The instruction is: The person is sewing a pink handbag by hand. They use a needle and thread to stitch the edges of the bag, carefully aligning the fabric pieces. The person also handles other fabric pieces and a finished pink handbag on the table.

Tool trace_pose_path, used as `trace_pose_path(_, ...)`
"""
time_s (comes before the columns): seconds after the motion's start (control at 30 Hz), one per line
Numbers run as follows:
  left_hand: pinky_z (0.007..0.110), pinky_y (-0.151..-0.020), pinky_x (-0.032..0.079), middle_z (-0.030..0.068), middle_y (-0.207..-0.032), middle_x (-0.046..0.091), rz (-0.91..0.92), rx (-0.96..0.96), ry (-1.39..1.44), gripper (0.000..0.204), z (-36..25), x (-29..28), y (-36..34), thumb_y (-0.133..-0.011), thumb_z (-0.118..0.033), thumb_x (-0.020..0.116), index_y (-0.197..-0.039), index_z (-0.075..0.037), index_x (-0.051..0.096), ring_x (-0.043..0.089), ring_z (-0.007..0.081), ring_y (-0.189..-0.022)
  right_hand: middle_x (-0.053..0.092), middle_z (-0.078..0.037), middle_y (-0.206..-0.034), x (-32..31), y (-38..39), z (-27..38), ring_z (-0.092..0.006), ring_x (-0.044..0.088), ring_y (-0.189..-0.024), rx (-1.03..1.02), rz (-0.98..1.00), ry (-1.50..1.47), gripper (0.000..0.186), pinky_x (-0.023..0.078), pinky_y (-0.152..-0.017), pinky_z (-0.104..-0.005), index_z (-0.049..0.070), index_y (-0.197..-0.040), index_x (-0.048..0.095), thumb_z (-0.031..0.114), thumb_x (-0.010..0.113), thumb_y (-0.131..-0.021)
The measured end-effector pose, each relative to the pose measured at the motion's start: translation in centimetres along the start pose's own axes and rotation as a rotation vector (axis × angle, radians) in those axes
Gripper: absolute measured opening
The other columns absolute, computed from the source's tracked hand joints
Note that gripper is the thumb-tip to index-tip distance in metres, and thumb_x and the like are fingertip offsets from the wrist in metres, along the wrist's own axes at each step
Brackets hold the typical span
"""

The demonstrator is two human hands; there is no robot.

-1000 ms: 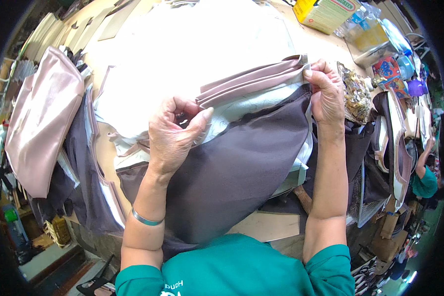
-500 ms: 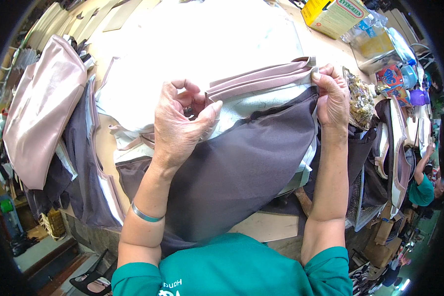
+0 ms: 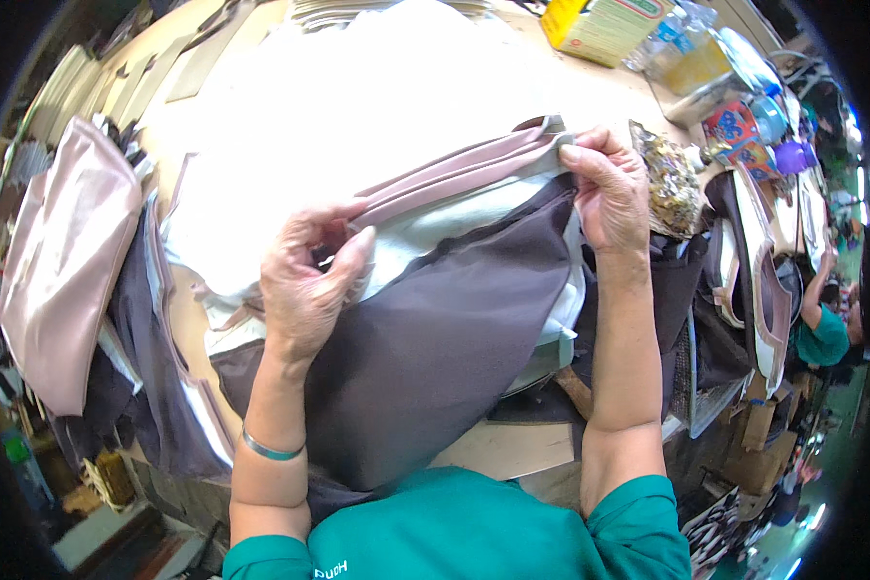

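A dusky-pink fabric band [image 3: 464, 180], folded in several lengthwise layers, spans between my hands. At its right end, my right hand [image 3: 609, 184] pinches the layers between thumb and fingers. My left hand [image 3: 304, 275] is curled round the band's left end, thumb below and fingers above; that end is partly hidden. Pale lining [image 3: 420, 232] shows under the band. A dark grey-brown fabric panel [image 3: 435, 309] hangs from it toward me, over the table edge.
Pink and dark fabric pieces [image 3: 72, 261] drape over the table's left side. At right lie a shell-like dish [image 3: 669, 184], a yellow box [image 3: 599, 29], clear plastic containers [image 3: 696, 72] and more cut pieces [image 3: 759, 271]. Another person [image 3: 822, 329] is at far right.
The view has shifted, so most things sit further left. My left thumb and fingers have come closer together on the band's left end. My right hand keeps its pinch.
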State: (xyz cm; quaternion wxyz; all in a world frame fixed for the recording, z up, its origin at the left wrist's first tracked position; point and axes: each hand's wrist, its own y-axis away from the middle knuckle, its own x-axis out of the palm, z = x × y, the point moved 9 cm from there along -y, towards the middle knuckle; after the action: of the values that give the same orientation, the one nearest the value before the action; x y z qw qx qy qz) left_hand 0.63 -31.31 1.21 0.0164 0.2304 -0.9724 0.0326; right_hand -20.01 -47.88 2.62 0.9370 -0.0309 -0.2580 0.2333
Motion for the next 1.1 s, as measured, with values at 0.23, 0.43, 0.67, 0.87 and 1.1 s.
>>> trace_pose_path(0.23,0.015,-0.041,0.035,0.0013,-0.070,0.054,0.004,0.063,-0.065,0.022,0.0,0.1,-0.5,-0.078,0.001,0.058,-0.099,0.000,0.054,0.045,0.0031,-0.050,0.061,-0.007,-0.075,0.5,0.7,0.9,-0.0108,0.057,-0.070,0.010,0.090,-0.037,0.011,0.046,-0.068,-0.0214,0.002,-0.074,0.059,-0.005,0.064,-0.068)
trace_pose_path(0.43,0.016,-0.040,0.035,0.0020,-0.071,0.053,0.040,0.140,-0.051,0.023,0.0,-0.4,-0.1,-0.076,0.006,0.056,-0.098,0.000,0.054,0.045,0.0029,-0.051,0.058,-0.003,-0.072,0.7,0.9,-0.2,-0.0069,0.053,-0.065,0.176,0.095,-0.166,0.010,0.043,-0.063,-0.0168,0.004,-0.073,0.055,-0.002,0.062,-0.069)
trace_pose_path(0.67,0.016,-0.041,0.034,0.0038,-0.074,0.055,0.068,0.067,0.071,0.024,-0.7,0.6,0.0,-0.076,0.006,0.055,-0.099,0.002,0.052,0.045,0.0033,-0.051,0.059,-0.003,-0.067,0.4,0.6,-1.4,-0.0065,0.053,-0.059,0.231,-0.005,-0.207,0.011,0.042,-0.056,-0.0154,0.004,-0.071,0.056,-0.003,0.063,-0.067)
trace_pose_path(0.87,0.015,-0.046,0.034,0.0018,-0.077,0.053,0.060,-0.035,0.092,0.026,0.4,0.5,-0.1,-0.075,0.003,0.058,-0.101,0.001,0.051,0.043,0.0032,-0.054,0.058,-0.005,-0.072,0.3,0.4,-1.3,-0.0089,0.055,-0.065,0.145,0.011,-0.170,0.012,0.045,-0.064,-0.0187,0.002,-0.072,0.054,-0.006,0.061,-0.068)
trace_pose_path(1.1,0.014,-0.044,0.032,0.0013,-0.075,0.053,0.075,-0.017,0.057,0.026,0.4,0.6,-0.2,-0.076,0.001,0.058,-0.101,0.002,0.051,0.042,0.0028,-0.053,0.054,0.000,-0.076,0.4,1.1,0.3,-0.0065,0.050,-0.071,-0.007,0.014,0.132,0.015,0.042,-0.067,-0.0175,0.002,-0.081,0.056,-0.006,0.060,-0.069)
